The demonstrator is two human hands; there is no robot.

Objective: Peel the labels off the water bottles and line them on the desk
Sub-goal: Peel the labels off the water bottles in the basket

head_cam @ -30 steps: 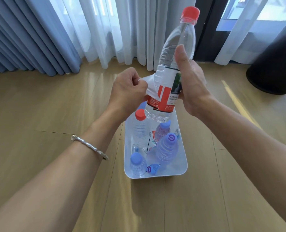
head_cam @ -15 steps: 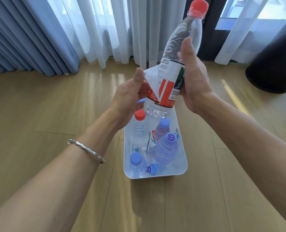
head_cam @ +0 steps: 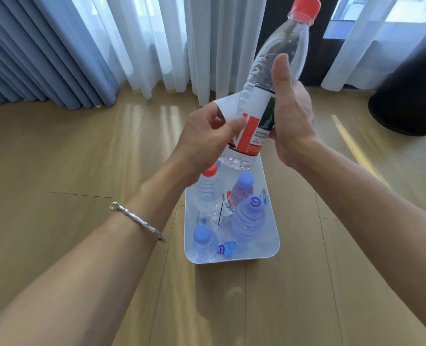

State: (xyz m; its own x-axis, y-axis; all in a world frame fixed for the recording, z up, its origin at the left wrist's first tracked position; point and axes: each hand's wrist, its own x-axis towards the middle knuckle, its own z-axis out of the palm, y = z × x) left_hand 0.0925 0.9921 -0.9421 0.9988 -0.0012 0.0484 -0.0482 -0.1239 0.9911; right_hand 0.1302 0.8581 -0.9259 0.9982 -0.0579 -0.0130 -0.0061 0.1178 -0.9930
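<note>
Above the tray [head_cam: 272,221], red-capped bottle [head_cam: 279,61] in right-hand fingers [head_cam: 280,78], label [head_cam: 254,121] half-peeled, left-pinched.

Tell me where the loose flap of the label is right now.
In the head view, the peeled flap sticks out from the left side of the held bottle, pinched by the left hand, above the white bin.

Bottle [head_cam: 279,58] and half-peeled label [head_cam: 250,126] in both hands.

Clear bottle [head_cam: 279,58], red cap [head_cam: 305,7]; red-and-white label [head_cam: 253,126]; white bin [head_cam: 273,221]; blue-capped bottles [head_cam: 248,221].
</note>
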